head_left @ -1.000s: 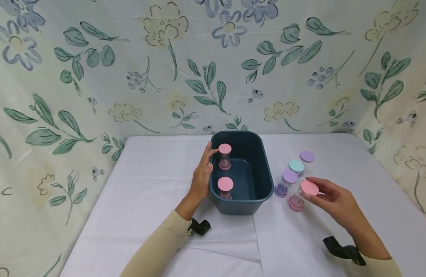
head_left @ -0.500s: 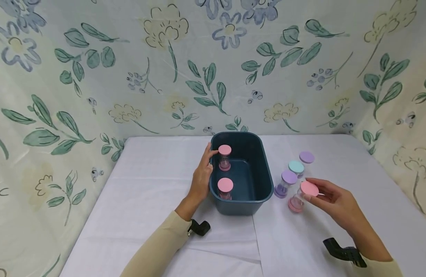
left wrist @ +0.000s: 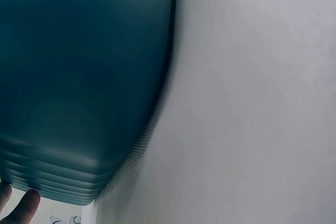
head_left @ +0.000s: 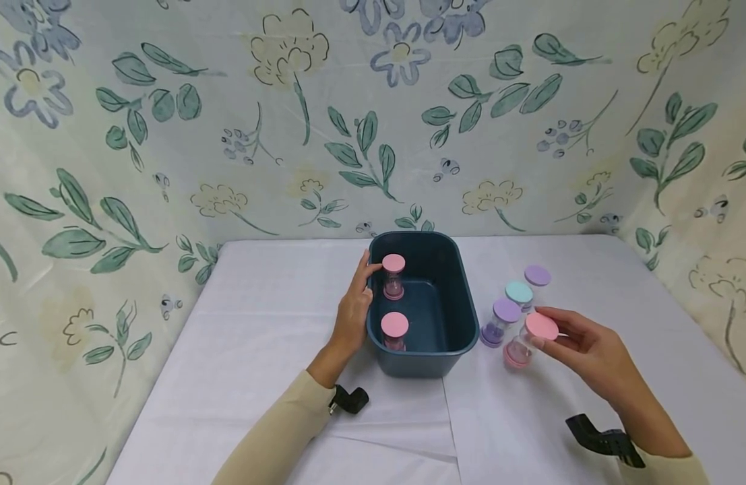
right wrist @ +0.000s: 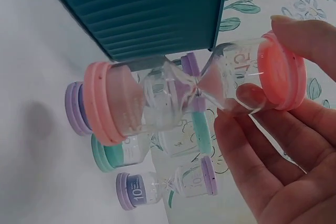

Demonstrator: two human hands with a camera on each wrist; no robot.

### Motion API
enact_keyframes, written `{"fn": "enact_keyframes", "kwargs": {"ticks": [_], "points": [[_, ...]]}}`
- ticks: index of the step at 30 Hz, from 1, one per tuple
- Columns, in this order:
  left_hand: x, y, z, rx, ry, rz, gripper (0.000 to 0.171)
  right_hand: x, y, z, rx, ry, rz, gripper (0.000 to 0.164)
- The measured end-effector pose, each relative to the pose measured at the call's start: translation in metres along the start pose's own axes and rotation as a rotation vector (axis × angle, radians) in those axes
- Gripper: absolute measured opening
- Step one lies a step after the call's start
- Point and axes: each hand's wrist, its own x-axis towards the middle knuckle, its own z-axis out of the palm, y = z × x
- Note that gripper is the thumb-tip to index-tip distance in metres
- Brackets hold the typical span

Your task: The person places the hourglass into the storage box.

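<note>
At the left side of a dark blue bin (head_left: 430, 364), my left hand (head_left: 350, 313) grips the wall, with one digit over the rim beside a pink hourglass (head_left: 393, 264). Its fingertips (left wrist: 30, 203) show against the ribbed outside in the left wrist view. A second pink hourglass (head_left: 395, 325) stands nearer the front inside the bin. My right hand (head_left: 591, 350) holds another pink hourglass (right wrist: 123, 103) by its top cap, thumb and fingers around it. Pink sand shows in both its bulbs. It leans a little, its base close over the white cloth, right of the bin.
Just beyond the held one stand a purple hourglass (head_left: 506, 310), a teal-capped hourglass (head_left: 519, 292) and another purple hourglass (head_left: 537, 275), grouped close together. White cloth (head_left: 275, 303) covers the table. A floral curtain (head_left: 348, 195) hangs behind and at both sides.
My right hand and the pink hourglass in it have shifted very slightly up in the view. The left hand and the bin stay put.
</note>
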Motion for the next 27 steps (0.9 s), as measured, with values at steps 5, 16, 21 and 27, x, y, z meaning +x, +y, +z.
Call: {"fn": "enact_keyframes", "kwargs": {"ticks": [5, 16, 21, 27], "points": [[0.000, 0.001, -0.001, -0.002, 0.002, 0.008, 0.052, 0.002, -0.004, -0.001, 0.008, 0.012, -0.022, 0.055], [0.001, 0.002, -0.001, -0.006, -0.001, -0.010, 0.051, 0.006, -0.024, -0.006, 0.006, 0.017, -0.069, 0.053], [0.002, 0.003, -0.001, -0.006, 0.002, -0.011, 0.054, 0.006, -0.032, -0.007, 0.005, 0.021, -0.058, 0.053], [0.000, 0.003, 0.000, -0.016, 0.001, -0.011, 0.053, 0.007, -0.042, -0.009, 0.004, 0.038, -0.016, 0.053]]}}
